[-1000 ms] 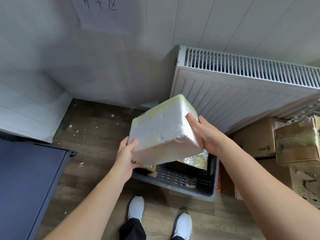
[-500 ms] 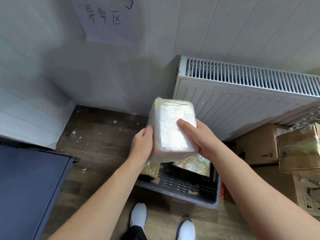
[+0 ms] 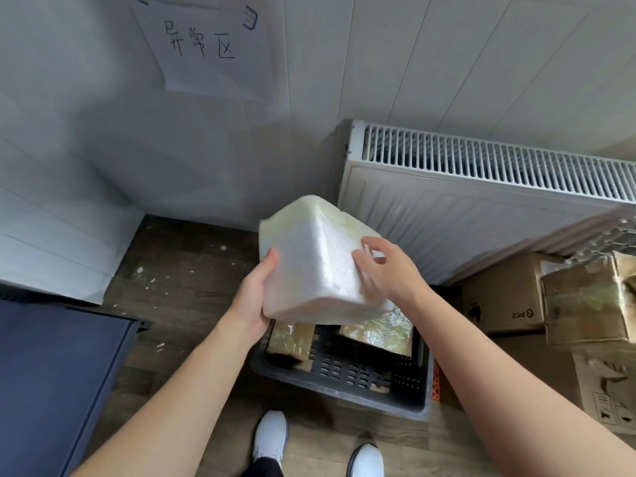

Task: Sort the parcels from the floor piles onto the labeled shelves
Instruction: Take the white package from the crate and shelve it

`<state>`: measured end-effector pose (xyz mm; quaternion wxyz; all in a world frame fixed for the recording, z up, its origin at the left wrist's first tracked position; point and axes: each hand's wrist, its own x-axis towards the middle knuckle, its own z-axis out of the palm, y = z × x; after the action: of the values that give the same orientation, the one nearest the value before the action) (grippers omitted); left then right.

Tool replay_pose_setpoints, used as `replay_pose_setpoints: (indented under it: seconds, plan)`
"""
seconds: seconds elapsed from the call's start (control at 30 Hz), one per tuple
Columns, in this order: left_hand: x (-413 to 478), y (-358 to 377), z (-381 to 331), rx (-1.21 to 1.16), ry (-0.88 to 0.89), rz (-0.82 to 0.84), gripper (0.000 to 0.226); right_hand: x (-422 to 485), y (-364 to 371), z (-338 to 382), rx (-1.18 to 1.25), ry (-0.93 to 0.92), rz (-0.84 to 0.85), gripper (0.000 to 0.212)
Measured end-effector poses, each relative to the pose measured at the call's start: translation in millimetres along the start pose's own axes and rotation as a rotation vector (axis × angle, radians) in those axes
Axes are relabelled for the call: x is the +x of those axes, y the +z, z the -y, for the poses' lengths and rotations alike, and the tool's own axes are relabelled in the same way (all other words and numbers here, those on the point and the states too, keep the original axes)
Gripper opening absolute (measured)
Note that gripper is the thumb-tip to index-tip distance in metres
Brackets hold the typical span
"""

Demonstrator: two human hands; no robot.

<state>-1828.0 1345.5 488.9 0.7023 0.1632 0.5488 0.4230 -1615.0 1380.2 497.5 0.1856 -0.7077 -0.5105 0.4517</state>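
Above the grey crate (image 3: 344,394), the left hand (image 3: 256,297) grips the foam parcel (image 3: 316,266) from beneath, thumb on its near face. The right hand (image 3: 389,270) curls loosely round its right edge (fingers blurred). The parcel hangs tilted over the crate, seemingly mid-inspection. The next move is probably to find its label, then carry it off to a shelf.

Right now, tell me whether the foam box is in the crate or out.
Out: the left hand and right hand hold the foam box tilted above the grey crate.
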Motion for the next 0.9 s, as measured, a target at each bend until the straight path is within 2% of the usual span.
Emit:
replay_pose_setpoints:
  seconds: [0.07,0.17,0.27,0.3,0.4,0.47,0.57,0.63,0.7,0.8,0.9]
  plan:
    - [0,-2,3,-0.041,-0.003,0.006,0.032,1,-1,-5,-0.020,0.068,-0.006,0.070]
    - [0,-2,6,-0.075,0.005,0.025,0.034,2,-9,-15,0.125,0.201,0.068,0.107]
    - [2,-2,5,-0.081,-0.001,0.054,0.036,7,-16,-28,0.204,0.292,0.044,0.125]
    - [3,-2,3,-0.068,-0.004,0.059,0.036,8,-18,-33,0.205,0.309,0.039,0.123]
    - [8,-4,-3,0.057,0.064,0.048,0.033,9,-25,-46,0.270,0.261,0.077,0.076]
    - [11,-3,-9,0.175,0.107,0.021,0.040,9,-27,-55,0.351,0.236,0.077,0.080]
    - [15,2,-17,0.303,0.069,-0.020,0.052,4,-24,-62,0.405,0.195,-0.005,0.091]
    - [18,6,-21,0.270,0.020,-0.042,0.045,5,-21,-68,0.466,0.155,-0.017,0.095]
    - [21,8,-27,0.216,-0.043,-0.044,0.037,8,-21,-71,0.544,0.133,-0.004,0.089]
    - [22,8,-34,0.238,-0.083,-0.024,0.047,8,-23,-71,0.721,0.157,0.065,0.071]
    - [20,7,-32,0.252,-0.065,-0.041,0.045,5,-26,-71,0.807,0.165,0.086,0.066]
